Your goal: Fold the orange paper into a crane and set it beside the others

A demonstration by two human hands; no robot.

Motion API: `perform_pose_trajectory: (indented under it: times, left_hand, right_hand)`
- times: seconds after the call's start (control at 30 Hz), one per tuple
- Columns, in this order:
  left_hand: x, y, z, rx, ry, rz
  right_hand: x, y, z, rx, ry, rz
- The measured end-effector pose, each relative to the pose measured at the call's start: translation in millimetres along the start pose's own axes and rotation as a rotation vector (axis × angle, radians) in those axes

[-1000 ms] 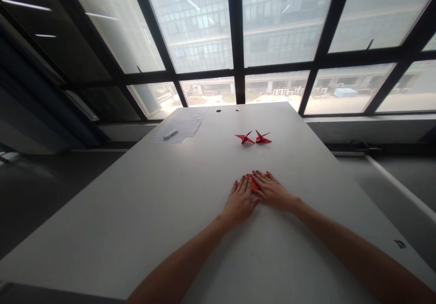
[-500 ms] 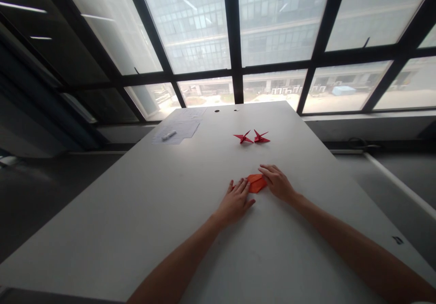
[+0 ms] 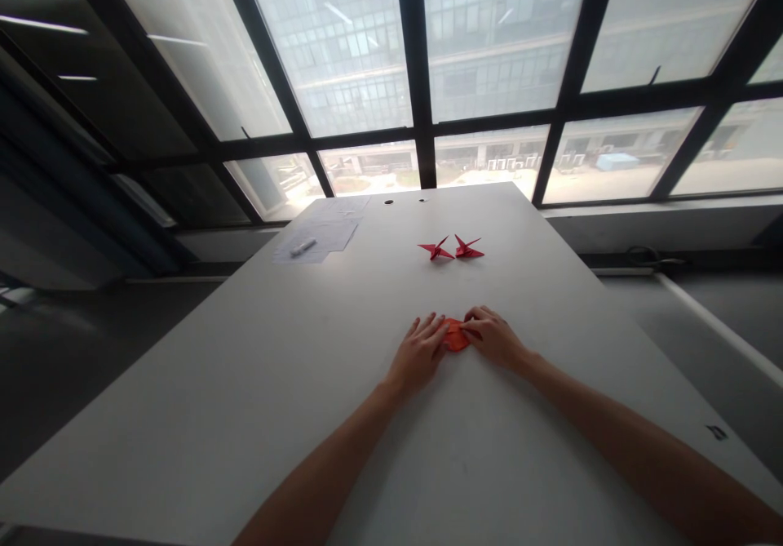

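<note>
An orange piece of folded origami paper [image 3: 456, 336] lies on the white table [image 3: 342, 350], partly covered by my fingers. Across its left end rests my left hand [image 3: 419, 352], flat, fingers stretched out and the thumb along the near edge. My right hand [image 3: 494, 339] has its fingers drawn together in a pinch at the paper's right end; the exact fold under the fingertips is hidden. Beyond the hands stand two red paper cranes, the left crane [image 3: 436, 250] and the right crane [image 3: 468, 248], side by side.
Printed sheets [image 3: 330, 232] lie at the table's far left, with a white tube-like object [image 3: 303, 246] on them. Round holes [image 3: 389, 202] are near the far edge. Large windows [image 3: 422, 81] rise behind the table.
My right fingers, earlier spread over the paper's right end, have closed into a pinch there. The left thumb has drawn in against the paper. Less of the orange paper shows now.
</note>
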State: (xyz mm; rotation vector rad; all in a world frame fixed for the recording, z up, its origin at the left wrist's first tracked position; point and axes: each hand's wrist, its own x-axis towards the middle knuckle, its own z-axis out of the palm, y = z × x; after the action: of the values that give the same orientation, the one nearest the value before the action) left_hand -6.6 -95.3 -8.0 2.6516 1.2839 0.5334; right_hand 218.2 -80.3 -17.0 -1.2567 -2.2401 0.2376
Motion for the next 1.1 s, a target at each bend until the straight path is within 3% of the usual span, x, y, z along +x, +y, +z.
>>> perform_pose_trajectory:
  times: [0.17, 0.33, 0.43, 0.53, 0.67, 0.83, 1.1]
  left_hand:
    - [-5, 1, 9, 0.07, -0.201, 0.022]
    - [-5, -2, 9, 0.078, -0.216, 0.024]
    - [-5, -1, 9, 0.07, -0.211, 0.02]
    - [-5, -1, 8, 0.061, -0.197, 0.02]
    - [-6, -1, 9, 0.063, -0.181, 0.015]
    - [-6, 0, 10, 0.041, -0.137, -0.007]
    - [3, -9, 1, -0.138, 0.215, -0.275]
  right_hand:
    - [0, 6, -2, -0.072, 0.061, 0.076]
    - [0, 27, -1, -0.046, 0.253, 0.306]
    - [1, 34, 1, 0.073, 0.32, 0.352]
    - [2, 30, 1, 0.156, 0.302, 0.241]
    - [1, 19, 0, 0.134, 0.11, 0.005]
    - [1, 19, 3, 0.046, 0.062, -0.005]
    - [1, 33, 1, 0.042, 0.036, -0.087]
